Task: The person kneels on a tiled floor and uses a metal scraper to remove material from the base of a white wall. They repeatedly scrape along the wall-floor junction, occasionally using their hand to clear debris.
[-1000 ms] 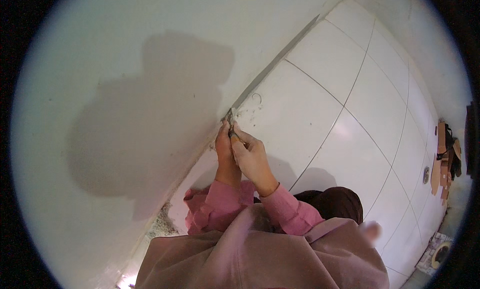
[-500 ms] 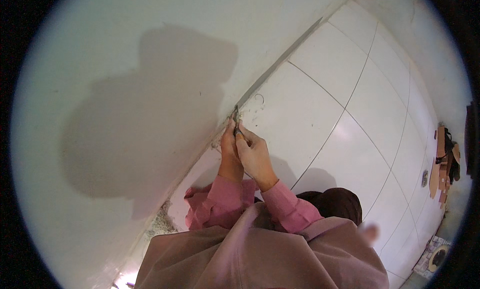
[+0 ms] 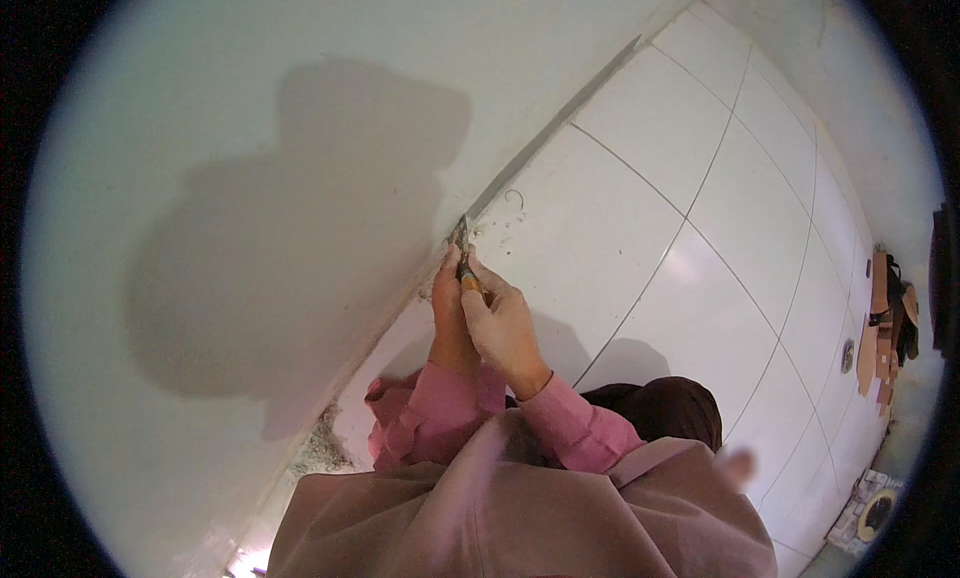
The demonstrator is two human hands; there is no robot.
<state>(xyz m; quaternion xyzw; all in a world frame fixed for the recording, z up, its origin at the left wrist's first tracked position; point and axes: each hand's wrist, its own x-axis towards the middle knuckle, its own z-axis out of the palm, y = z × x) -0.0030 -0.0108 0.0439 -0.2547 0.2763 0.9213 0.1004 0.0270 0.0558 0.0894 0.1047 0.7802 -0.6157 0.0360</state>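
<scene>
A small trowel (image 3: 468, 278) with an orange handle and a narrow metal blade is gripped in my right hand (image 3: 507, 330). Its blade tip points away from me and meets the joint at the foot of the wall. Close beside it on the left, my left hand (image 3: 450, 303) has its fingers closed near the blade; what they hold, if anything, is hidden. Beyond the blade, a smooth grey strip of filler (image 3: 560, 123) follows the joint towards the far corner. Small crumbs (image 3: 480, 232) lie on the tile by the blade.
The pale wall (image 3: 230, 108) rises at my left and carries my shadow. White floor tiles (image 3: 640, 158) with grey joints spread to the right. Brown cardboard pieces (image 3: 880, 348) lie at the far right, near a floor drain (image 3: 848, 356). Rough debris (image 3: 322, 448) sits along the wall at lower left.
Both hands and the trowel have shifted slightly left and towards me along the joint. The blade now shows more plainly between my fingers.
</scene>
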